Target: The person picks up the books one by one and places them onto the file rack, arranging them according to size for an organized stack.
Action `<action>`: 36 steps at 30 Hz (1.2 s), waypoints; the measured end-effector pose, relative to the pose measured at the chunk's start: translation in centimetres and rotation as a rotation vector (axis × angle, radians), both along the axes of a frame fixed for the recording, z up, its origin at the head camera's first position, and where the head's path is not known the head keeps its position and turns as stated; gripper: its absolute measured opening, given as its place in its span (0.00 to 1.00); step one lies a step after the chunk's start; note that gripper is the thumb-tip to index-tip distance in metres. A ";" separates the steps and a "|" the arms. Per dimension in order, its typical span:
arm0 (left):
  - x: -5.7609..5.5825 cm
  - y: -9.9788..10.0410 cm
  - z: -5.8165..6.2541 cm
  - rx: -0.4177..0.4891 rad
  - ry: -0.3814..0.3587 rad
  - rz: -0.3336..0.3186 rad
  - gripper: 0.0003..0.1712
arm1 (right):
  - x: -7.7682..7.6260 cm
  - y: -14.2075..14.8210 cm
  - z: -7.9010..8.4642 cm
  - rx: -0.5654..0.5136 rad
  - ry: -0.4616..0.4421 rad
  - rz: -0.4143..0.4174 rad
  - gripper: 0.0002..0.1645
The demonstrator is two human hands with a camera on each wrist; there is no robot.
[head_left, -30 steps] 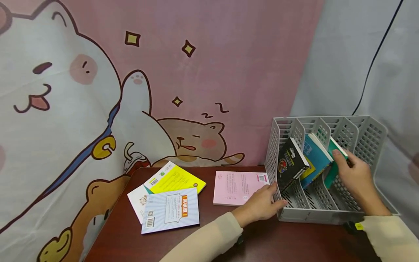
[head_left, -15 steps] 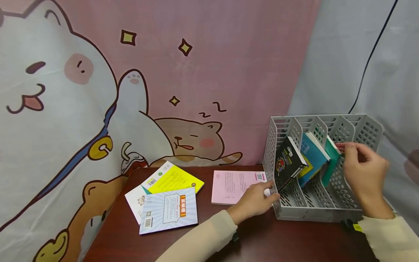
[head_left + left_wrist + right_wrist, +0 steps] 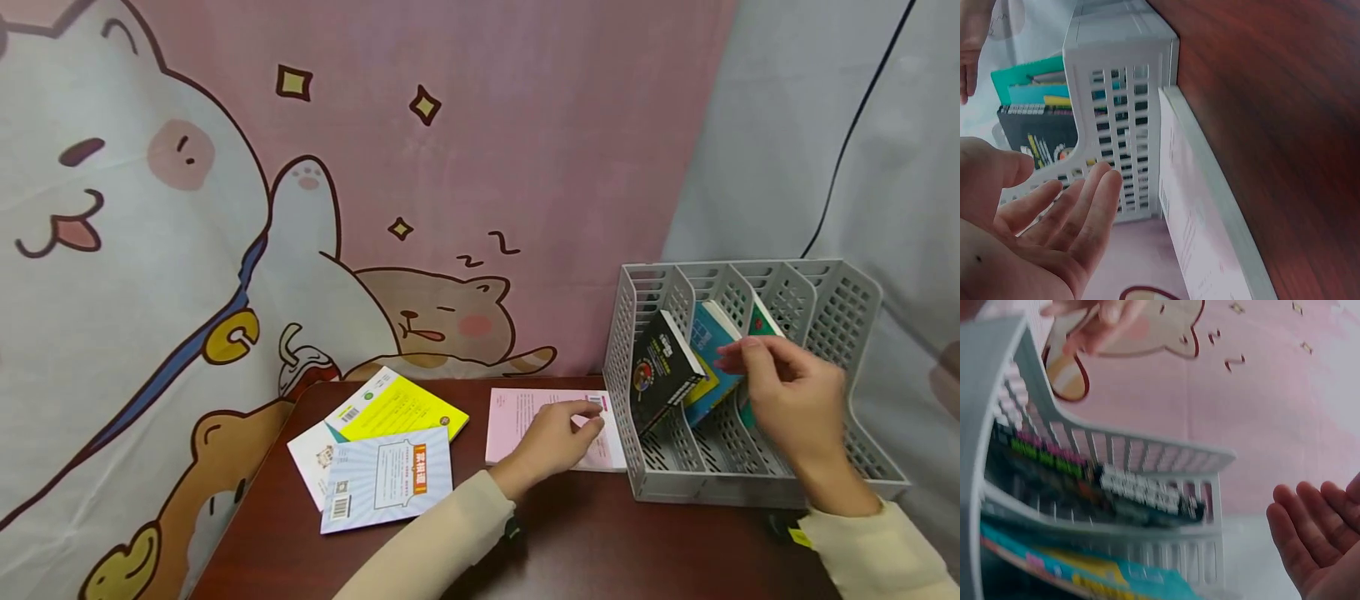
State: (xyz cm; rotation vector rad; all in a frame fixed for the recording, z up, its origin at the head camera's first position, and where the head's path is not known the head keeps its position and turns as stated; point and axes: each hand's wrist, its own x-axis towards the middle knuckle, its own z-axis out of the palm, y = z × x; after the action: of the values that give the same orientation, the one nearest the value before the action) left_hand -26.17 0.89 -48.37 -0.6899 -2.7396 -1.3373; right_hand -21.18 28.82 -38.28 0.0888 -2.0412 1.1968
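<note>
My left hand (image 3: pixel 553 437) hovers over the pink book (image 3: pixel 517 417) lying flat beside the rack, its fingers relaxed and holding nothing. My right hand (image 3: pixel 798 400) is in the air in front of the grey slotted file rack (image 3: pixel 720 490), fingers loosely bent with nothing in them. Leaning in separate slots of the rack are a black book (image 3: pixel 663 371), a blue book (image 3: pixel 705 342) and a green book (image 3: pixel 761 321). The right hand partly hides the green and blue ones in the head view. In the left wrist view the pink book (image 3: pixel 1197 206) lies close against the rack's side.
On the left of the dark red table (image 3: pixel 600 550), a pale blue striped book (image 3: pixel 390 479) overlaps a yellow book (image 3: pixel 405 408) and a white book (image 3: pixel 307 462). A cartoon-printed cloth (image 3: pixel 525 167) hangs behind. A black cable (image 3: pixel 855 142) runs down behind the rack.
My right hand has let go of the green book, which stays in its slot, and moved left. My left hand has moved from the rack's side leftward over the pink book.
</note>
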 end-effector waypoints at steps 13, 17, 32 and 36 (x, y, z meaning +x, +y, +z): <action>-1.8 -5.9 0.0 -0.074 -0.045 0.163 0.23 | 1.2 -7.1 -3.8 0.206 -0.208 0.296 0.12; -2.5 -7.6 -0.2 -0.132 -0.105 0.242 0.27 | 1.4 -9.5 -5.9 0.306 -0.300 0.350 0.12; -3.7 -8.8 -1.8 -0.414 -0.128 0.358 0.32 | 1.9 -13.2 -10.0 0.516 -0.484 0.365 0.27; -4.1 -8.8 -2.1 -0.393 -0.140 0.388 0.32 | 1.8 -13.2 -10.4 0.534 -0.531 0.354 0.26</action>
State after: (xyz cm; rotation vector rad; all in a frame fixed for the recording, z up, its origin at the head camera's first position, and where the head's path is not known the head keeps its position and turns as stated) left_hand -30.29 -7.96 -50.46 -0.0504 -3.0646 -0.8060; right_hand -19.34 15.59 -48.71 0.4449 -2.8719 0.8980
